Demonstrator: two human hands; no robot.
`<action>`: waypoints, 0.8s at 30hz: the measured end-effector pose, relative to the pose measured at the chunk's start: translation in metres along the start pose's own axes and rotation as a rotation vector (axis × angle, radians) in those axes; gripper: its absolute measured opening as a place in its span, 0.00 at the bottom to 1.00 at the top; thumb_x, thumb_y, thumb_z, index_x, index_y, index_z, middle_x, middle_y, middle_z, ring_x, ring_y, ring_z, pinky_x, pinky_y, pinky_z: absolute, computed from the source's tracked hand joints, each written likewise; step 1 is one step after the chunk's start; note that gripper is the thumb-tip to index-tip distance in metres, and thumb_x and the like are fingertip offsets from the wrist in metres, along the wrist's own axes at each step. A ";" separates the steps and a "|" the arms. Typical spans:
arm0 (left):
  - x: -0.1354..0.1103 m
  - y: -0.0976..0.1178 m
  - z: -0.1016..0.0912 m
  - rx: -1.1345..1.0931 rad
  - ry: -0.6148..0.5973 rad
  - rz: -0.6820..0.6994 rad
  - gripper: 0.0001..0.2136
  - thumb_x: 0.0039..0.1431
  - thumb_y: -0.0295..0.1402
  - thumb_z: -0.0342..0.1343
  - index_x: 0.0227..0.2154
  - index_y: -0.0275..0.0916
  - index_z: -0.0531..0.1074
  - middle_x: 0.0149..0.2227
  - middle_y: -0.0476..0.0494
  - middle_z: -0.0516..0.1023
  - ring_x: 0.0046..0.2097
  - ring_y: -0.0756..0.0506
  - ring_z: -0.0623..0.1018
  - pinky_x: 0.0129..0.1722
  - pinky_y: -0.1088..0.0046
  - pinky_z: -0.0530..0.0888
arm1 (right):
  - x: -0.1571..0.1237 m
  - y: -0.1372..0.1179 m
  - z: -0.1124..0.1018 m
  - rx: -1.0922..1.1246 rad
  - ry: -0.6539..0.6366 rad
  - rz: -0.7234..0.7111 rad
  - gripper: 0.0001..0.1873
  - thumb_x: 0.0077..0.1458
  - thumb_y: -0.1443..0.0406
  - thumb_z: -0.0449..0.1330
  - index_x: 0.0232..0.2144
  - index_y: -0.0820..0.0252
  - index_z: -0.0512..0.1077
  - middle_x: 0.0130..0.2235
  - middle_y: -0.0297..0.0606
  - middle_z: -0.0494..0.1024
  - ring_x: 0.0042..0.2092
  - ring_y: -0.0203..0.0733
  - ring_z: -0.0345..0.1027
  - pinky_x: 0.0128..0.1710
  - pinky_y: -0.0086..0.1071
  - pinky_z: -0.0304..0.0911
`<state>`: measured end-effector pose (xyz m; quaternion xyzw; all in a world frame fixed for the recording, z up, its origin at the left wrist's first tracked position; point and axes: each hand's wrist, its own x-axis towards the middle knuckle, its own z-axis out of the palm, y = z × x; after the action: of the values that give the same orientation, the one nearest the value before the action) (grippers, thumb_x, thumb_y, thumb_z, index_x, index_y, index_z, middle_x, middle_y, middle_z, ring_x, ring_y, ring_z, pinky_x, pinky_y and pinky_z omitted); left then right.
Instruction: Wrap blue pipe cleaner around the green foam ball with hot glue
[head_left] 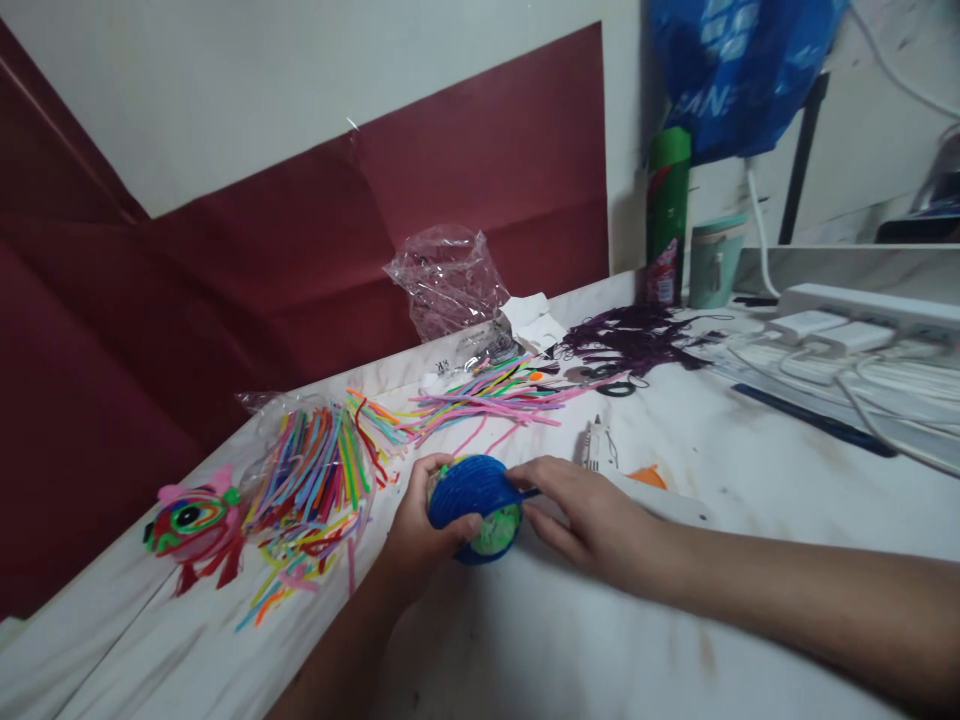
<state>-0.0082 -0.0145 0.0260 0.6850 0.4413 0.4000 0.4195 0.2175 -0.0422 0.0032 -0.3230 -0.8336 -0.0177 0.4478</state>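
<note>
A round ball (476, 500) is in front of me, its surface mostly covered with rows of blue strand. A pale green patch (496, 530) shows on its lower right side. My left hand (431, 535) is closed around the ball's left side, thumb across the front. At the right edge, the thumb and fingers of my right hand (581, 510) pinch a short dark blue strand (531, 493) that runs to the ball. Whether it is yarn or pipe cleaner I cannot make out. Just beyond my right hand lies a white glue gun (598, 445), partly hidden.
Bundles of colourful pipe cleaners (319, 460) lie at left, with more (487, 400) behind the ball. A fish-like craft figure (196, 525) stands far left. Scissors (616, 388), purple threads (637, 338) and clear plastic wrap (450, 285) are behind; a power strip (862, 315) with cables is at right.
</note>
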 end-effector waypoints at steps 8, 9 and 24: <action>0.007 -0.011 -0.003 -0.232 0.109 -0.127 0.31 0.41 0.40 0.68 0.49 0.41 0.65 0.41 0.45 0.76 0.40 0.42 0.77 0.39 0.68 0.72 | 0.012 0.009 -0.023 -0.033 0.166 0.104 0.14 0.61 0.66 0.53 0.49 0.56 0.66 0.51 0.51 0.75 0.54 0.54 0.68 0.52 0.50 0.66; 0.009 -0.013 -0.003 -0.297 0.126 -0.164 0.30 0.42 0.40 0.67 0.49 0.41 0.65 0.40 0.44 0.77 0.39 0.41 0.78 0.38 0.67 0.73 | 0.015 0.011 -0.029 -0.053 0.192 0.138 0.14 0.62 0.65 0.52 0.50 0.57 0.65 0.52 0.52 0.74 0.56 0.54 0.67 0.53 0.51 0.64; 0.021 -0.024 -0.005 -0.691 0.196 -0.228 0.26 0.51 0.48 0.58 0.51 0.39 0.72 0.41 0.39 0.83 0.51 0.34 0.79 0.47 0.54 0.75 | -0.015 0.055 -0.071 -0.457 -0.417 0.337 0.08 0.46 0.61 0.66 0.21 0.56 0.73 0.24 0.47 0.79 0.25 0.51 0.73 0.23 0.35 0.54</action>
<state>-0.0130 0.0120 0.0090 0.4081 0.3918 0.5395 0.6237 0.3063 -0.0294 0.0200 -0.5447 -0.8165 -0.0635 0.1808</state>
